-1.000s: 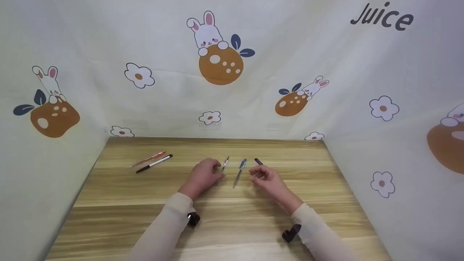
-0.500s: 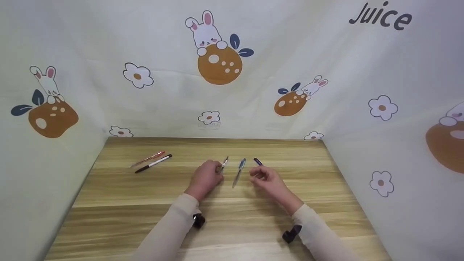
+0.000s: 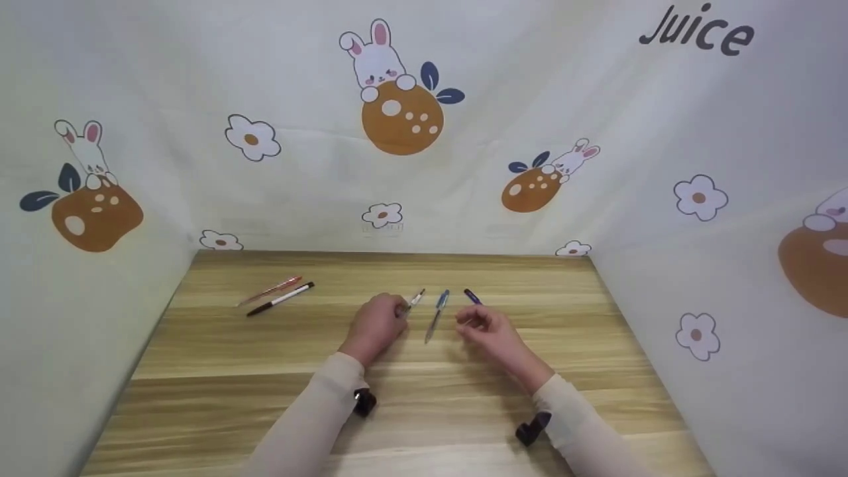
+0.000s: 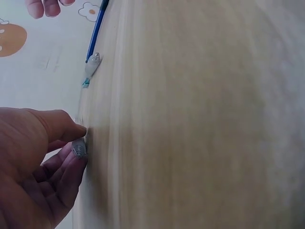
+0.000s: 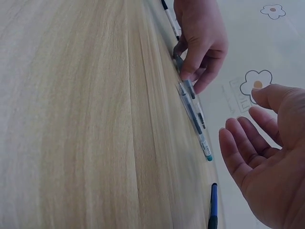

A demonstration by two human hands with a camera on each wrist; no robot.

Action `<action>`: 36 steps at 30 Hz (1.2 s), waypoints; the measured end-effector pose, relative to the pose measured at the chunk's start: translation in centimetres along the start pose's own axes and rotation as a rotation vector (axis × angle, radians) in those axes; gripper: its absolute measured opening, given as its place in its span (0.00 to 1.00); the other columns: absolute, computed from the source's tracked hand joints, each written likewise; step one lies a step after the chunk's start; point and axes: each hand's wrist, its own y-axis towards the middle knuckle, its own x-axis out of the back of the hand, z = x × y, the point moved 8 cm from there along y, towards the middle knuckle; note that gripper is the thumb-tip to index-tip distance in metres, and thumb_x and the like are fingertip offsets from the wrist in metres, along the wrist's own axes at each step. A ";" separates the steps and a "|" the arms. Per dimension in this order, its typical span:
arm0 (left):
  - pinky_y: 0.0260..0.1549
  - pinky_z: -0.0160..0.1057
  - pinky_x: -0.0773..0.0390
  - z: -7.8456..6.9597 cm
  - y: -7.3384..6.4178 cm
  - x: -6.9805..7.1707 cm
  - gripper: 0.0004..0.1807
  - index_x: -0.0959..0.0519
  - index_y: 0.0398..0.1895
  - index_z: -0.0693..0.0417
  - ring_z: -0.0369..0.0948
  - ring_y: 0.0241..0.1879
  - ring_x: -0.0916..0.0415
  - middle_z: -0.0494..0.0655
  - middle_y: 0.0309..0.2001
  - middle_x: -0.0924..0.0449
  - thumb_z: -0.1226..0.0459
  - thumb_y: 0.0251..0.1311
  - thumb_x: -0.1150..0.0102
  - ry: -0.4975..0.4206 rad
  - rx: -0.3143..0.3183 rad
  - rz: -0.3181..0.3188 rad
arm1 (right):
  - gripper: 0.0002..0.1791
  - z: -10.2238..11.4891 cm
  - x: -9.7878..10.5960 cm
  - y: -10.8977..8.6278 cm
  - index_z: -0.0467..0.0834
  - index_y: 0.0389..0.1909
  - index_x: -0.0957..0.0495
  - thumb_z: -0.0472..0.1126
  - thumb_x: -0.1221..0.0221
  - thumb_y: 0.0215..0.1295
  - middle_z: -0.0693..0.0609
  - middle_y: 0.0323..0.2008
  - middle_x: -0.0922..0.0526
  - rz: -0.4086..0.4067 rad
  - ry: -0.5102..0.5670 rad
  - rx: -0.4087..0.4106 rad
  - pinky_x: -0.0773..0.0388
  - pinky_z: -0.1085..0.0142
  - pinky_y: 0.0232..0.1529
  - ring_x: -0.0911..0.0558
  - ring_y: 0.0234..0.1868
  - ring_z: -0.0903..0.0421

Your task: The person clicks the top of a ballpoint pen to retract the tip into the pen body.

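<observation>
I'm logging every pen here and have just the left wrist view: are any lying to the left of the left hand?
Observer: Yes, the head view shows a red pen and a black-and-white pen over there, left of the left hand.
Operator: I get only fingertips of the right hand. Is it holding anything?
Observer: No, the right wrist view shows the right hand with loosely bent fingers and nothing in them.
Operator: And the pinched pen, which way does its far end point?
Observer: In the head view, the pinched pen slants forward and to the right.

Wears beige sleeves (image 3: 298, 417) — plus 2 blk wrist cams (image 3: 364, 403).
</observation>
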 end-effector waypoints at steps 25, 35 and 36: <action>0.49 0.52 0.17 -4.7 -1.3 2.7 0.18 0.11 0.56 0.54 0.46 0.45 0.17 0.45 0.44 0.13 0.69 0.62 0.23 -0.095 -0.123 -0.017 | 0.17 0.7 -0.3 4.4 0.30 0.60 0.21 0.27 0.35 0.73 0.42 0.44 0.14 -0.251 0.222 -0.038 0.10 0.56 0.49 0.11 0.44 0.47; 0.47 0.51 0.17 -5.6 -1.7 2.7 0.19 0.11 0.55 0.53 0.45 0.44 0.17 0.46 0.44 0.14 0.69 0.61 0.23 -0.085 -0.165 -0.024 | 0.21 0.3 -1.4 5.7 0.31 0.63 0.23 0.32 0.33 0.74 0.42 0.47 0.14 -0.296 0.344 -0.135 0.11 0.50 0.55 0.09 0.47 0.45; 0.47 0.51 0.17 -5.7 -1.7 2.7 0.19 0.11 0.55 0.53 0.46 0.44 0.17 0.46 0.44 0.14 0.69 0.61 0.23 -0.079 -0.168 -0.025 | 0.21 0.2 -1.6 5.7 0.31 0.63 0.23 0.32 0.33 0.74 0.41 0.47 0.14 -0.299 0.357 -0.142 0.11 0.49 0.56 0.09 0.47 0.45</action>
